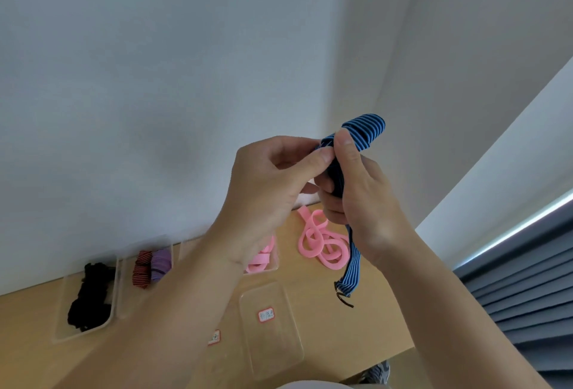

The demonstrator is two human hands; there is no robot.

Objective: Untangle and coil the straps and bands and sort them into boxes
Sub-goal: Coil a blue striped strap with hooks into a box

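Both hands are raised above the table around a blue-and-black striped strap (366, 131). My right hand (359, 199) grips its wound part, thumb pressed on the top loop. My left hand (273, 190) pinches the strap beside that thumb. The strap's loose tail (352, 267) hangs below my right hand, frayed at its end. A tangled pink band (319, 243) lies on the wooden table (381, 320) behind the hands.
Clear boxes stand along the wall: one with black straps (90, 295), one with red-striped and purple coils (152, 267), one with pink bands (260, 260). A labelled clear box (269, 326) sits nearer me. A blue curtain (527, 295) hangs at the right.
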